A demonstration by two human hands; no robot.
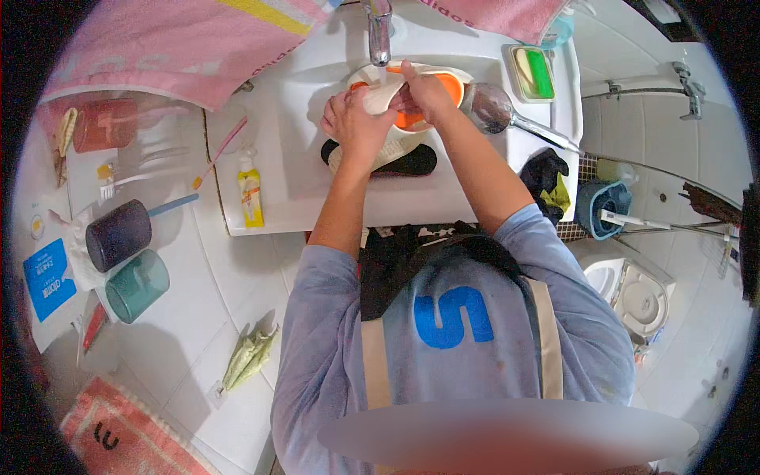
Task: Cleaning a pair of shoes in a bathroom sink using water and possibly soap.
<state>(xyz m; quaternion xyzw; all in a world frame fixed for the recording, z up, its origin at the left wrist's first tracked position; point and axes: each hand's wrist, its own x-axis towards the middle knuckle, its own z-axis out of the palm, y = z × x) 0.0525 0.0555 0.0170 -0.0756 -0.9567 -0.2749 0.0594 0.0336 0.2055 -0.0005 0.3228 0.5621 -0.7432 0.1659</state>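
Under the chrome faucet, a white-and-orange item that looks like a shoe insole is bent between my two hands, with water running onto it. My left hand grips its left side. On the right, my right hand holds its other side, thumb pointing up towards the faucet. Fingers hide much of the piece. Below my hands in the white sink lie a black insole with a reddish edge and a cream piece bearing print, which partly overlap.
A handheld shower head rests at the basin's right, its hose trailing right. A soap dish, a yellow bottle and a black cloth sit on the sink's rim. Pink towels hang above; cups stand left.
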